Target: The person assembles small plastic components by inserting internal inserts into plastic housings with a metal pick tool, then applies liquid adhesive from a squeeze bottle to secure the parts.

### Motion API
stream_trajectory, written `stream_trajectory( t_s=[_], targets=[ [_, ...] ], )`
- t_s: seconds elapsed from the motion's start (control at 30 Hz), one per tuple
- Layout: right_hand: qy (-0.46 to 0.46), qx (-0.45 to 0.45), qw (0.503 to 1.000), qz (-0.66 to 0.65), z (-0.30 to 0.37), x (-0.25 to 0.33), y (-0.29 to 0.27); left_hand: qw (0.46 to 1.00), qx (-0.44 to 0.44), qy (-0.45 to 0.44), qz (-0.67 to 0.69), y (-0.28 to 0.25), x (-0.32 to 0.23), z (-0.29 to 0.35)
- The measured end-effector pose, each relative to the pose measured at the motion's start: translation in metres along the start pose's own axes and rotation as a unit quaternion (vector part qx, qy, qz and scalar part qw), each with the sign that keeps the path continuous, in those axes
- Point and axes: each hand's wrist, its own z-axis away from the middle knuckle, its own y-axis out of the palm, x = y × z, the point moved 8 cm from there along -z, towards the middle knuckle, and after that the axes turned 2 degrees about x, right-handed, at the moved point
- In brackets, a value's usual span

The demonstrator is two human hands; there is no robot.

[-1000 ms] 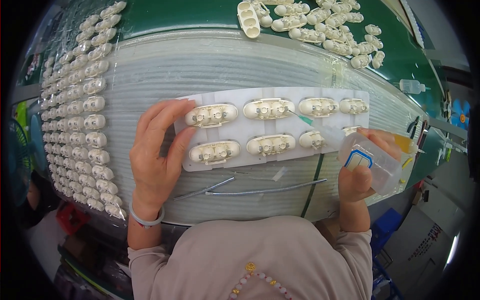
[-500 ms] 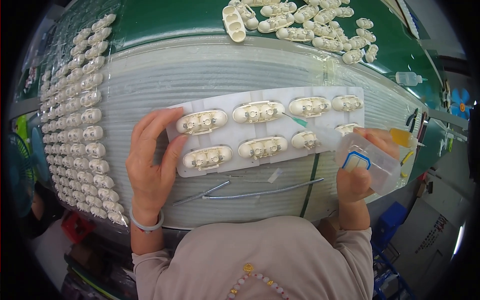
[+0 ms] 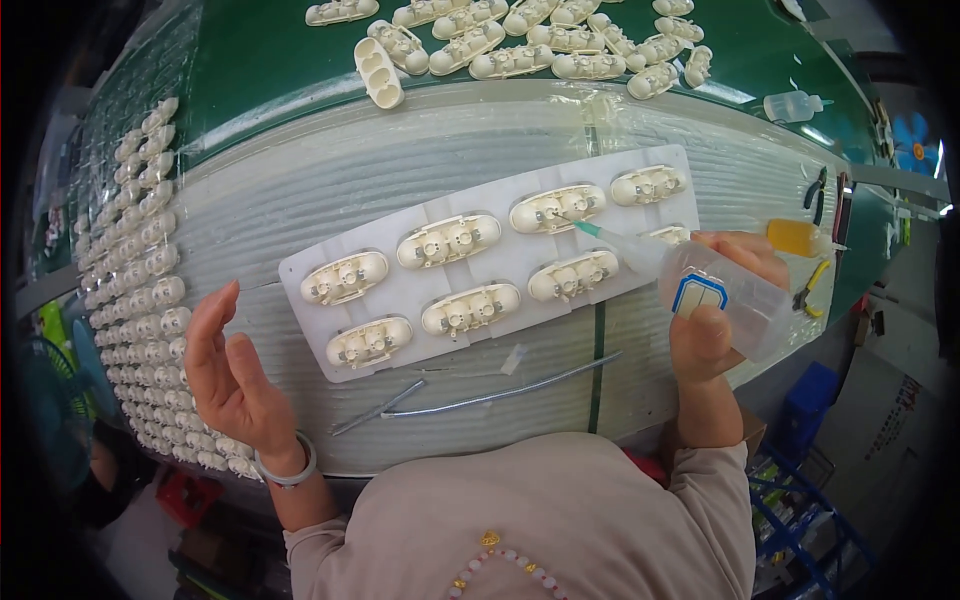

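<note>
My right hand (image 3: 715,325) is wrapped round a clear squeeze bottle (image 3: 752,305) with a green needle tip. The tip points left and reaches a cream oval part (image 3: 557,209) in the far row of a white tray (image 3: 395,277). Whether it touches the part I cannot tell. The tray carries two rows of such parts, each with small round fittings on top; my right hand and the bottle partly cover the near right one. Left of the tray, my left hand (image 3: 240,375) is raised off it, fingers apart and holding nothing.
Rows of similar cream parts (image 3: 150,325) stand at the left. More lie loose on the green surface (image 3: 270,60) at the back. Two metal rods (image 3: 500,387) rest before the tray. Right are a yellow bottle (image 3: 793,237), pliers (image 3: 815,195) and another squeeze bottle (image 3: 793,106).
My left hand has let go of the tray's left end and moved left. The bottle's tip has gone from the second far-row part to the third. The view has shifted.
</note>
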Motion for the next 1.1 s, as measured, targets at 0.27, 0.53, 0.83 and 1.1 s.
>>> stream_trajectory(
  t_s=[0.27,0.53,0.83,1.1],
  targets=[
    [-0.005,-0.004,1.0,0.008,0.001,-0.001,-0.002,1.0,0.002,-0.01,-0.006,0.001,0.0,0.0],
    [0.022,-0.047,0.998,0.019,0.004,-0.007,-0.012,1.0,-0.01,-0.017,-0.018,-0.001,0.004,0.001],
    [0.007,-0.047,0.998,0.036,0.0,-0.005,-0.019,0.999,-0.002,-0.029,-0.022,0.002,0.005,0.001],
    [0.049,-0.112,0.99,0.077,-0.003,-0.015,-0.062,0.998,-0.014,-0.055,-0.029,-0.002,0.013,0.002]
  ],
)
